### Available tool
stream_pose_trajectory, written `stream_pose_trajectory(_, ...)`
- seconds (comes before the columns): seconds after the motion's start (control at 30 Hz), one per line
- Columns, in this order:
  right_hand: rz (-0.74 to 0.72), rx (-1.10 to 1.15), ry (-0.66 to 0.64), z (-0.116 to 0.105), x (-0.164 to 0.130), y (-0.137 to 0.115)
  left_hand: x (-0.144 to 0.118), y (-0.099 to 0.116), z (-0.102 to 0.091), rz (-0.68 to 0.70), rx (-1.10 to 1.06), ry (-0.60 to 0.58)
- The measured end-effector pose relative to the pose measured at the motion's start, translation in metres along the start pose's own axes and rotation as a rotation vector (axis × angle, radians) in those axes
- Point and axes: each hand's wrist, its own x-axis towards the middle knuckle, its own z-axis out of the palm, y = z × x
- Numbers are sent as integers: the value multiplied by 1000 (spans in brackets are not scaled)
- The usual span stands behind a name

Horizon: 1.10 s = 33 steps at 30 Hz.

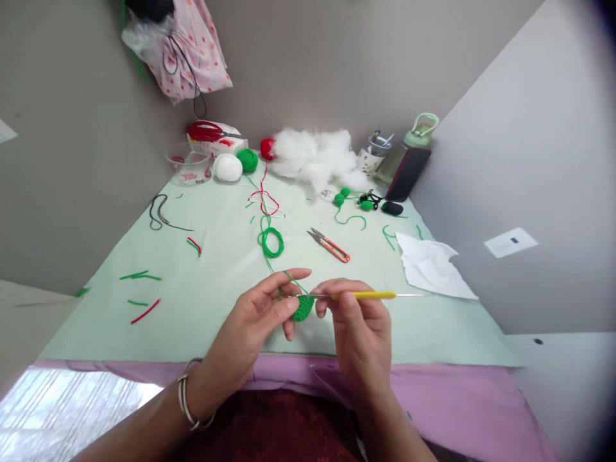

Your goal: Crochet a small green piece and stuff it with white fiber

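My left hand [260, 308] pinches a small green crocheted piece [303, 308] between thumb and fingers, above the near part of the table. Green yarn runs over its raised index finger and back to a loose coil of green yarn [273, 242]. In my right hand [362, 321] is a crochet hook [370, 295] with a yellow grip, held level. Its metal tip points left and meets the top edge of the green piece. Whether a loop sits on the tip is too small to tell.
Thread snips [330, 245] lie beyond my hands. White stuffing [315, 157], a white yarn ball [228, 167], a green yarn ball [248, 160] and a bottle [409, 147] stand at the back. Crumpled white paper [433, 264] lies right; yarn scraps [145, 311] lie left.
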Motion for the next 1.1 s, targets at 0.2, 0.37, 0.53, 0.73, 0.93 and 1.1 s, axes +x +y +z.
stream_pose_trajectory(0.2, -15, -77, -26, -2, -3, -8, -1, -1, -5, 30, 69, 38)
stream_pose_trajectory(0.37, -392, -516, -174, -7, -15, -4, -4, -7, -4, 92, 156, 122)
stream_pose_trajectory(0.53, -575, -695, -161, -7, -18, 1, -2, 0, -1, -158, -190, 23)
stream_pose_trajectory(0.73, -181, -145, -20, 1, -5, -6, 0, 6, -4, -146, -251, -7)
stream_pose_trajectory(0.93, -290, -345, -95, 5, -8, -4, -4, -2, 2, 4, -50, 46)
stream_pose_trajectory(1.1, -565, -666, -129, -1, -13, -5, 0, 3, 1, -167, -220, 10)
